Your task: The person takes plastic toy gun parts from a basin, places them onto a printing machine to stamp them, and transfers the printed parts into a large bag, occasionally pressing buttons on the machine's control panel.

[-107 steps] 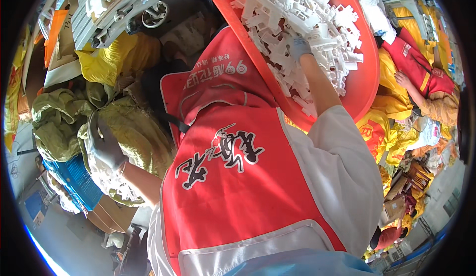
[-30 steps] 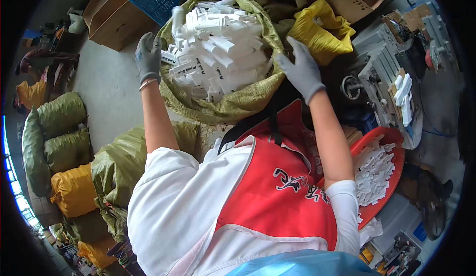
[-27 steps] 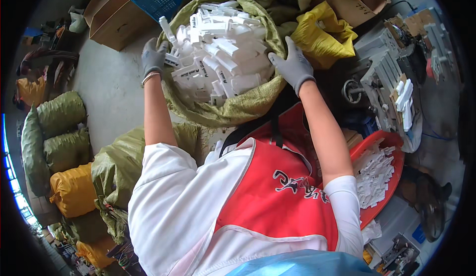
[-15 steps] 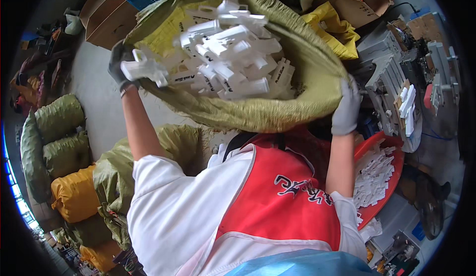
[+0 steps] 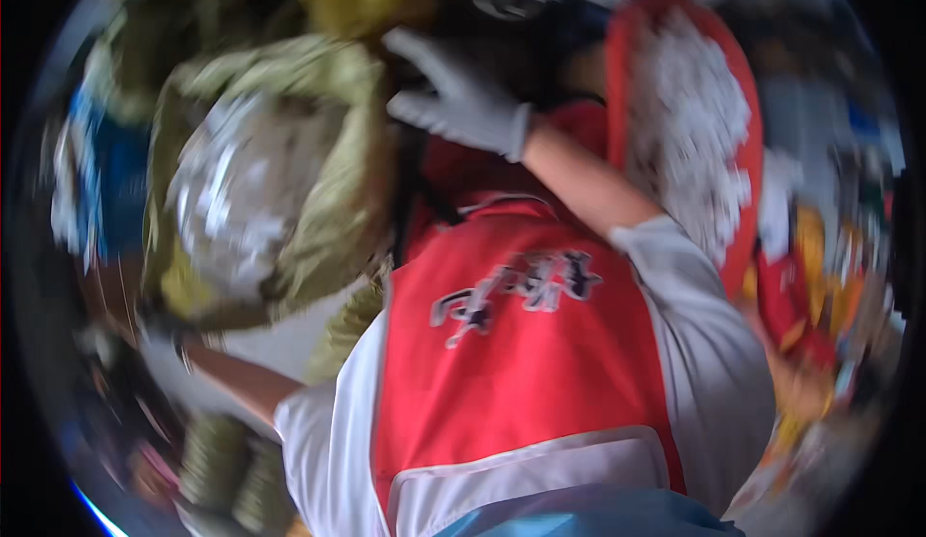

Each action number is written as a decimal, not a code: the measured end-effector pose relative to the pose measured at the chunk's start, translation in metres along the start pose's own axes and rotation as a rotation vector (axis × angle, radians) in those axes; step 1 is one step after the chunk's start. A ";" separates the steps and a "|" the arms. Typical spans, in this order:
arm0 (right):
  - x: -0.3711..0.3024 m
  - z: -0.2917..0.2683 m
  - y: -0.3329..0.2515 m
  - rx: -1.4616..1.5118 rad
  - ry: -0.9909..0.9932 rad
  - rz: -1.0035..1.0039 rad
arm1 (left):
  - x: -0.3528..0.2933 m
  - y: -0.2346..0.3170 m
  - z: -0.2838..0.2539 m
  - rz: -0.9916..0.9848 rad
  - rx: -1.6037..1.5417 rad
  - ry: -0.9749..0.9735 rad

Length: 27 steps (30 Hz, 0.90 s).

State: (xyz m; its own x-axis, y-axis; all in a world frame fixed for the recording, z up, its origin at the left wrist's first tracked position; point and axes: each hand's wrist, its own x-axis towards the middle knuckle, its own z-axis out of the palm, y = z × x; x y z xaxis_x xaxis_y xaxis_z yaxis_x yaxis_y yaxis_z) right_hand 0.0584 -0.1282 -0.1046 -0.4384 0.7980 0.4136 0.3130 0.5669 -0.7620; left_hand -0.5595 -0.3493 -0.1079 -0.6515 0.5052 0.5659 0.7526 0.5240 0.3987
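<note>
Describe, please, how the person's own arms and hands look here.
The right hand wears a light grey glove ending at the wrist; the left hand looks grey-gloved too, though blurred and shadowed. Loose white sleeves leave both forearms bare. Any markings on the gloves are too blurred to tell.

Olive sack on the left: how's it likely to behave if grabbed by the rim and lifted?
The olive sack probably flops, since its rim folds and creases. Likely weighty, given the many white pieces inside. Tilting might spill some, as its mouth gapes open.
</note>
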 end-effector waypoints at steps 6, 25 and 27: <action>-0.140 -0.078 0.021 0.120 0.120 0.573 | -0.012 0.152 0.018 0.377 0.301 -0.018; -0.357 -0.174 0.244 -0.869 0.050 1.080 | -0.123 0.514 0.045 0.841 -0.555 -0.433; -0.327 -0.182 0.190 -0.849 0.078 1.020 | -0.125 0.521 0.049 0.822 -0.614 -0.463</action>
State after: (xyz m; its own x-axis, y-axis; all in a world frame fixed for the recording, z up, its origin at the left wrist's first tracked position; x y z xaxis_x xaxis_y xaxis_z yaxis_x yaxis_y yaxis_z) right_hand 0.4145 -0.2440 -0.2934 0.3458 0.9324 -0.1048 0.9084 -0.3607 -0.2117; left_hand -0.0905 -0.1065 -0.0062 0.1876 0.8146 0.5489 0.8060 -0.4470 0.3880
